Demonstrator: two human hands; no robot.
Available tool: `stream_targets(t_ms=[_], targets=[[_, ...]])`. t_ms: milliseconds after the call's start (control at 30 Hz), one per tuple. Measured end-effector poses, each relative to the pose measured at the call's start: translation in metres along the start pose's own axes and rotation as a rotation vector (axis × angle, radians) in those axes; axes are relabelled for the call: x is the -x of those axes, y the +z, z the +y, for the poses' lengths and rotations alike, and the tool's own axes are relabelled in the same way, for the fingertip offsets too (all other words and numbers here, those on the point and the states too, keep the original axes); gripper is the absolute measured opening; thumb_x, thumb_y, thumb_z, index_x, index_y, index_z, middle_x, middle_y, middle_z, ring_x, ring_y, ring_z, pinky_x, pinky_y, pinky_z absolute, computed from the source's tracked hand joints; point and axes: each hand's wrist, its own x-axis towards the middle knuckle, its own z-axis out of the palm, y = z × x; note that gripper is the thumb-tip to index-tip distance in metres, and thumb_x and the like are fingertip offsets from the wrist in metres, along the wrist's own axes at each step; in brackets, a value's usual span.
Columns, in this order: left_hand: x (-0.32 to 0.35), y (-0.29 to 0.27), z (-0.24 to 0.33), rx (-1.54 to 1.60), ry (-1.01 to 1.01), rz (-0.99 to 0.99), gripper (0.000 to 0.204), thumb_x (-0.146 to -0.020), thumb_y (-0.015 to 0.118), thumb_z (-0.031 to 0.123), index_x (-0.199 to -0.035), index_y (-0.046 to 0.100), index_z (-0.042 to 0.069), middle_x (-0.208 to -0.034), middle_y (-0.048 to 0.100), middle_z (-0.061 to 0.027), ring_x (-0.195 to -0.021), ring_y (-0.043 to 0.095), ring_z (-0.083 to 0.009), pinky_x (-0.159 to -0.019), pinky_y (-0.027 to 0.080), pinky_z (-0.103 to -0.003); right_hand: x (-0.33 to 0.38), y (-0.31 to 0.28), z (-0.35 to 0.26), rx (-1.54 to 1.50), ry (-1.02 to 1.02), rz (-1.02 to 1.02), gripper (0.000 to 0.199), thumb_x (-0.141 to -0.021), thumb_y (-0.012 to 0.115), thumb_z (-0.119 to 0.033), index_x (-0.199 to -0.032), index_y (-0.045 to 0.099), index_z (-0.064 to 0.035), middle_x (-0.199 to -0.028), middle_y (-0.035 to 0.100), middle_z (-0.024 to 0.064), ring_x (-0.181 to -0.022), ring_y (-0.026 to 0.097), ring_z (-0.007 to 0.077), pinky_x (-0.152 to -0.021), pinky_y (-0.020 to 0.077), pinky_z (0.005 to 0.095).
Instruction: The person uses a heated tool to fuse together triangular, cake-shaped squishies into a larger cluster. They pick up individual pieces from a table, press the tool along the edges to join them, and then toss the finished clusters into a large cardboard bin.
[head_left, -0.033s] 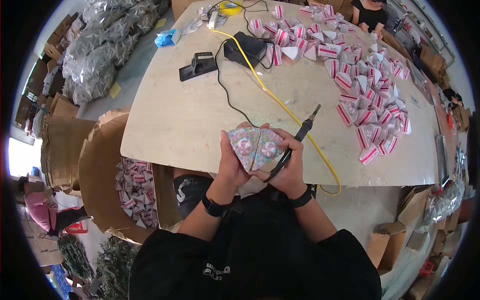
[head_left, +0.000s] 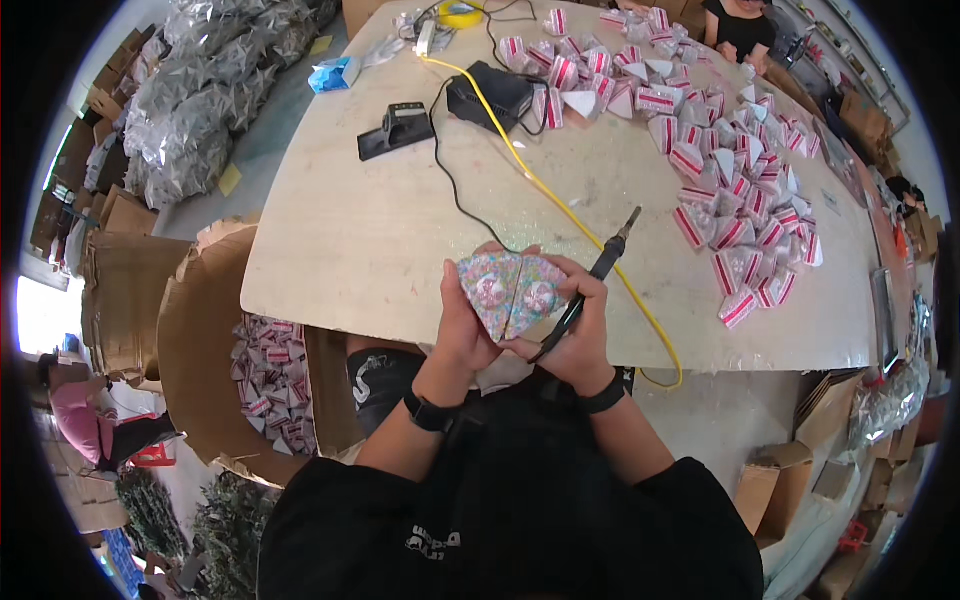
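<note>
Head view, left hand (head_left: 462,328): closed round the left side of the speckled fan (head_left: 490,290), thumb along its edge.
Right hand (head_left: 587,335): closed on the fan's right side, with the black iron (head_left: 605,262) also in its grip.
Speckled fan: directly between the two hands, over the near edge of the table (head_left: 350,240) – neither hand is clearly nearer, as both touch it. Whether it also rests on the tabletop, I cannot tell.
Axis: broadest from left to right, narrowing toward the person; a dark seam runs from the near point to the far edge, leaning slightly right.
Iron tip: aimed away and to the right, well apart from the fan.
Fan's look: two wedge-like halves side by side, dotted in pink, blue and pale tones, each with a rounded pink-and-white figure – its details too small to read.
Around: a black box (head_left: 488,98) and a stand (head_left: 400,130) beyond, a yellow cable (head_left: 560,205) just right, banded wedges (head_left: 735,235) piled farther right.
</note>
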Motion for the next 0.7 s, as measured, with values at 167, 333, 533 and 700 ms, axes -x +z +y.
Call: stream_targets(t_ms=[167, 333, 533, 700], targets=[[0.006, -0.007, -0.002, 0.055, -0.143, 0.023, 0.075, -0.098, 0.034, 0.071, -0.139, 0.047, 0.009, -0.140, 0.054, -0.0186, -0.123, 0.059, -0.0329, -0.103, 0.051, -0.047, 0.004, -0.007, 0.003, 0.021, -0.004, -0.054, 0.089, -0.061, 0.098, -0.025, -0.120, 0.034, -0.0109, -0.133, 0.049, 0.0248, -0.124, 0.054, 0.0346, -0.103, 0.0467, 0.0440], [0.008, 0.000, 0.002, 0.153, -0.304, -0.060, 0.084, -0.094, 0.036, 0.071, -0.142, 0.046, 0.003, -0.130, 0.061, -0.0186, -0.118, 0.063, -0.0334, -0.101, 0.053, -0.043, 0.004, -0.011, -0.001, 0.088, -0.050, -0.088, 0.087, -0.062, 0.097, -0.022, -0.120, 0.034, -0.0120, -0.132, 0.050, 0.0253, -0.122, 0.057, 0.0368, -0.102, 0.0474, 0.0454], [0.007, -0.011, 0.010, 0.142, -0.383, -0.199, 0.081, -0.092, 0.040, 0.069, -0.137, 0.050, 0.003, -0.127, 0.062, -0.0180, -0.117, 0.063, -0.0368, -0.089, 0.057, -0.053, -0.005, -0.015, -0.002, 0.106, -0.096, -0.099, 0.085, -0.059, 0.098, -0.033, -0.116, 0.039, -0.0101, -0.127, 0.056, 0.0238, -0.119, 0.058, 0.0386, -0.095, 0.0483, 0.0448], [0.011, -0.003, 0.002, 0.156, -0.257, 0.064, 0.091, -0.082, 0.055, 0.072, -0.142, 0.046, 0.005, -0.139, 0.053, -0.0248, -0.121, 0.058, -0.0485, -0.084, 0.057, -0.061, 0.003, -0.028, -0.012, 0.115, -0.130, 0.102, 0.080, -0.069, 0.090, -0.051, -0.116, 0.041, -0.0088, -0.117, 0.056, 0.0197, -0.106, 0.057, 0.0315, -0.092, 0.0461, 0.0434]])
